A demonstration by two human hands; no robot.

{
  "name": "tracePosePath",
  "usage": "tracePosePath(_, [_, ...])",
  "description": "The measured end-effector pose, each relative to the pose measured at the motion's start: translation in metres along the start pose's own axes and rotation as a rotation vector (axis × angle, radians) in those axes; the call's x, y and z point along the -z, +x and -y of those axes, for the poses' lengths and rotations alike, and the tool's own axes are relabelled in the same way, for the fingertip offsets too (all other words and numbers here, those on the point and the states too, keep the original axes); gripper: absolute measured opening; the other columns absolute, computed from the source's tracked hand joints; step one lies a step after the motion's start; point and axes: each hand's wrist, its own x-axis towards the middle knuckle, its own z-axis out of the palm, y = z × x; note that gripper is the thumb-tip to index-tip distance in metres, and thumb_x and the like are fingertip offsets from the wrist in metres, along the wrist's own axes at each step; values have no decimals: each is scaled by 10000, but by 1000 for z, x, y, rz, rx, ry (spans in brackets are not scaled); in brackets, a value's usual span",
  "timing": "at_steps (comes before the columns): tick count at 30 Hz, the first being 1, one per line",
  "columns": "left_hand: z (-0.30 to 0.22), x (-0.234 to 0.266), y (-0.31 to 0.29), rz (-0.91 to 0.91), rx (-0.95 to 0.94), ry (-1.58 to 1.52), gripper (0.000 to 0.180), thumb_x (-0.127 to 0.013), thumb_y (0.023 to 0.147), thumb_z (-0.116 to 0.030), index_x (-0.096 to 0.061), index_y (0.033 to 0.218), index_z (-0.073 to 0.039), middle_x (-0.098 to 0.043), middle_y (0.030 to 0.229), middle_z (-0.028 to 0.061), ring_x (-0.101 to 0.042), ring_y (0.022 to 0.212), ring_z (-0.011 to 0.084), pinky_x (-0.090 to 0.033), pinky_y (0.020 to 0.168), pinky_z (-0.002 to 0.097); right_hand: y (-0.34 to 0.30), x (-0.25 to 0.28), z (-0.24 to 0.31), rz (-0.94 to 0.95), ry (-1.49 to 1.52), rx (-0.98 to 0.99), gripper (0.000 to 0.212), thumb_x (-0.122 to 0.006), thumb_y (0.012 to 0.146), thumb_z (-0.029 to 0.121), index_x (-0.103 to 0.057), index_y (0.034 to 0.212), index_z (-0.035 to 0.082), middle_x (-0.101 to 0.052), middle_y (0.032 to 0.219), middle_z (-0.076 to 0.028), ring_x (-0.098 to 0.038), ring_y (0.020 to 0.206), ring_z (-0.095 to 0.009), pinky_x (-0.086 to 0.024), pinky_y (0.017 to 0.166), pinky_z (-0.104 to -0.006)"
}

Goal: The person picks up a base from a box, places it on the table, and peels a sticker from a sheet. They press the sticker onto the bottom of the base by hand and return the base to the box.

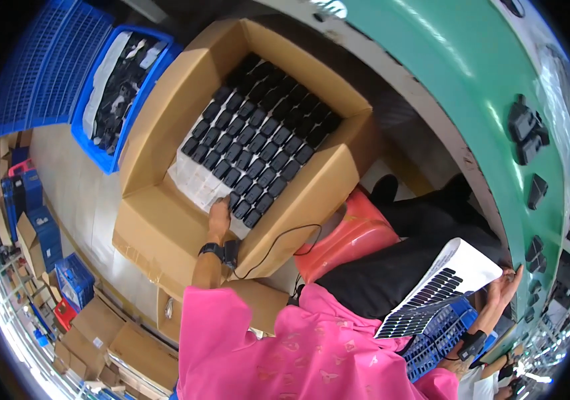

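Inside an open cardboard box [165, 220], small black plastic parts [258, 143] stand in tight rows on a whitish paper liner [195, 180]. My left hand [219, 215] reaches over the near flap, its fingers closed at the black part that ends the nearest row; its fingertips are partly hidden. On the right, my right hand [502, 288] lies at the edge of the green table [425, 60], fingers stretched out. Beside it a bent white sheet [475, 263], with rows of black shapes on it, lies over my lap; whether the hand touches it, I cannot tell.
Several black parts [526, 130] lie along the green table. A blue crate [108, 163] of mixed parts stands left of the box. A red plastic stool [365, 230] is against the box's right side; a blue basket [435, 337] sits beside my lap. Cartons [98, 327] fill the lower left.
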Motion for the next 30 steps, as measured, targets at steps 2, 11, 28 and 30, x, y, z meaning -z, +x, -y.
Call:
tracePosePath(2, [13,-6,-11,1,-2,-22,306,-481,756,32,-569,1047,-5,-576,918,251,-546,910,421,-449,763,476,-8,-11,-10,-26,26,-64,194,-635,877,257,-620,859,64,-614,723,-46,-581,722,-148,-492,735,-338])
tracePosePath(11, [-98,88,14,-180,48,-189,324,-589,836,-70,-521,1119,72,-561,1019,196,-551,892,284,-457,793,365,-99,-175,22,49,-1646,820,290,-645,832,222,-564,765,-49,-583,635,-139,-544,555,-179,-440,548,-314])
tracePosePath(28, [-320,174,-56,-87,-291,-492,142,-575,865,-110,-614,927,13,-601,818,84,-570,728,157,-458,662,275,33,-265,-25,68,-1762,1357,371,-567,791,354,-602,1073,115,-439,1328,-185,-340,1260,-420,-266,971,-667])
tracePosePath(30, [-323,165,-64,-70,-308,-508,146,-577,870,-116,-612,928,13,-600,808,70,-560,729,134,-450,650,271,41,-234,-4,53,-1811,1398,388,-557,788,336,-582,1112,124,-435,1334,-183,-351,1263,-399,-268,978,-659])
